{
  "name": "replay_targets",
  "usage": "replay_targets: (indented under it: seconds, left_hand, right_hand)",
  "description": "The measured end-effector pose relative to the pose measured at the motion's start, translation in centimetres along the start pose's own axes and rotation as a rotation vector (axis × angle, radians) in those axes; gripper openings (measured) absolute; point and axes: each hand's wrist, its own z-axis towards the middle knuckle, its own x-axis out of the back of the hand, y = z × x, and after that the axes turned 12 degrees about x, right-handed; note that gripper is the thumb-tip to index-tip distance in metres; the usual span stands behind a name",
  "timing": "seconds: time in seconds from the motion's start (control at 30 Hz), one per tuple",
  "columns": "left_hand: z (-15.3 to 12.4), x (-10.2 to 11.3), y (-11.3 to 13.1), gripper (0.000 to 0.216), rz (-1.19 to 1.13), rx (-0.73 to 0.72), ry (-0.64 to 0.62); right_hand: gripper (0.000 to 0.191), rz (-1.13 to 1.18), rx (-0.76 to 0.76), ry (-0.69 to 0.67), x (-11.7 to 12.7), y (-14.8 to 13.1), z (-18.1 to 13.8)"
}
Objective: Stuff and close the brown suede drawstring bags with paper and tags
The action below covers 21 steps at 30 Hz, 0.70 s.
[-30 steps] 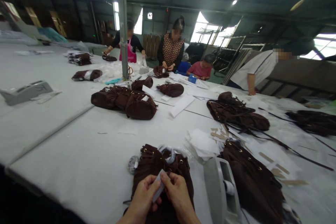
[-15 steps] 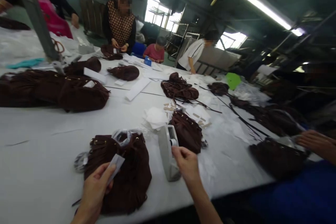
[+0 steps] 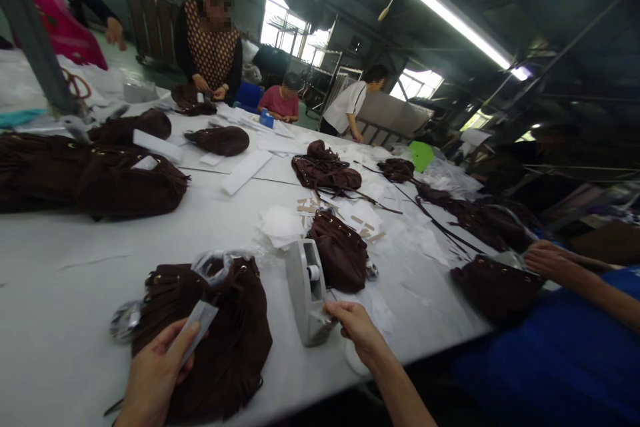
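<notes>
- L hand (image 3: pixel 159 361): closed, gripping a pale flat strip (image 3: pixel 202 323) b/w thumb & fingers, upper end sticking out toward upper R.
- Strip's over the fringed brown bag (image 3: pixel 233 340); can't tell if it touches it.
- That bag lies on the white counter (image 3: pixel 55 327), w/ a plastic-wrapped loop (image 3: pixel 204 268) at its top edge & a wrapped coil (image 3: pixel 125 321) just beside its L side.
- R hand (image 3: pixel 357 328): thumb & index at near end of gray tape dispenser (image 3: pixel 299 297); can't tell if tape's pinched b/w them.
- Dispenser stands R of fringed bag, white roll (image 3: pixel 313 273) inside.
- 2nd brown bag (image 3: pixel 340 253) right behind dispenser, near white sheets (image 3: pixel 281 225) & cardboard bits (image 3: pixel 365 227).
- Far R: co-worker's hand (image 3: pixel 550 261) at another dark bag (image 3: pixel 495 288).
</notes>
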Motion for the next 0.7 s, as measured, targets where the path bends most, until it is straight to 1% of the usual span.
replay_targets:
  seconds: [0.13,0.23,0.33,0.4,0.43,0.5,0.63,0.7]
  left_hand:
    - [0.3,0.1,-0.3,0.06,0.01,-0.005,-0.012]
    - [0.6,0.3,-0.5,0.061,0.023,-0.004,0.0]
    - [0.6,0.3,-0.5,0.061,0.033,-0.004,0.014]
    - [0.5,0.2,-0.5,0.062,0.028,-0.009,0.032]
    - [0.5,0.2,-0.5,0.062,0.024,-0.014,0.041]
    - [0.3,0.1,-0.5,0.061,0.028,-0.017,0.049]
    - [0.0,0.1,-0.4,0.064,0.033,0.008,0.058]
    - [-0.1,0.0,-0.4,0.066,0.021,0.007,0.071]
  right_hand:
    - [0.033,0.039,0.007,-0.018,-0.2,-0.4,-0.2]
    - [0.034,0.066,0.04,-0.016,-0.4,-1.4,-0.7]
    - [0.036,0.073,0.119,0.028,0.0,-2.4,-1.6]
    - [0.037,0.035,0.185,0.068,0.5,-2.5,-2.6]
    - [0.036,0.008,0.206,0.084,0.7,-2.3,-3.2]
    - [0.035,-0.039,0.2,0.094,0.8,-1.2,-4.3]
    - [0.035,-0.034,0.072,0.042,-0.3,1.8,-5.4]
    - [0.034,-0.031,0.036,0.057,-1.0,2.9,-5.2]
